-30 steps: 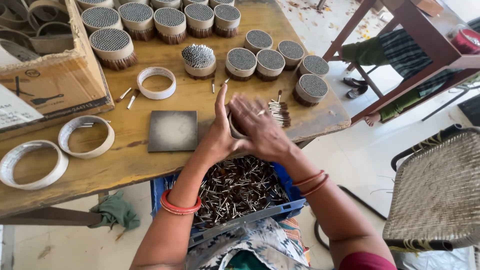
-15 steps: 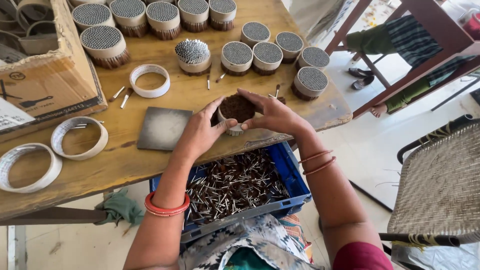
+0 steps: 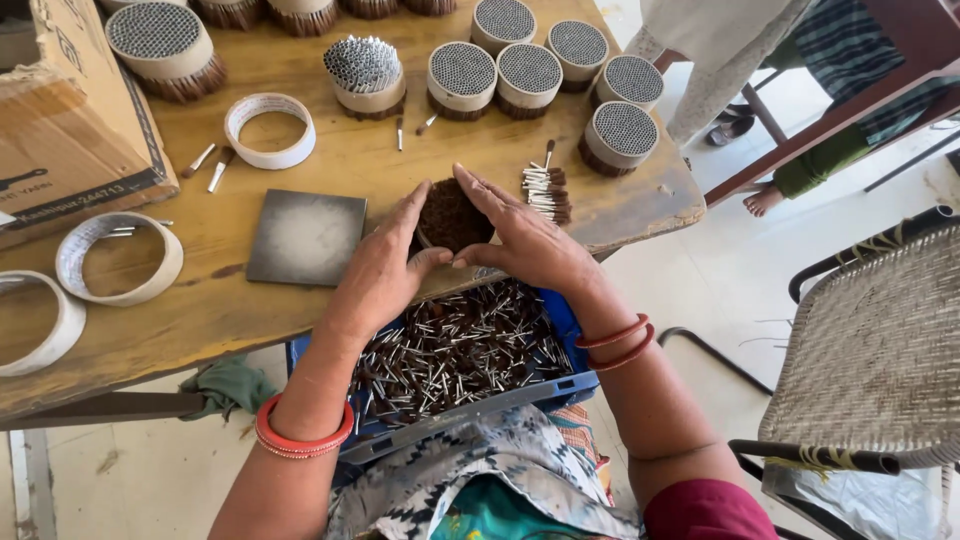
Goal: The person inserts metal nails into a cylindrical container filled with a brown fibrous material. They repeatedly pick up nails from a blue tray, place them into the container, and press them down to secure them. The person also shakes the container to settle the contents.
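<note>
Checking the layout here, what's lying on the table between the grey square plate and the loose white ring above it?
In the head view, only bare wood lies between the grey square plate and the white ring; two small sticks lie off to the left.

Both forearms extend forward, converging at the wrists. Left hand (image 3: 385,268) and right hand (image 3: 520,240) face each other — fingers straight and angled inward, thumbs meeting below — cupped together, palms curved around one shared grip.
</note>
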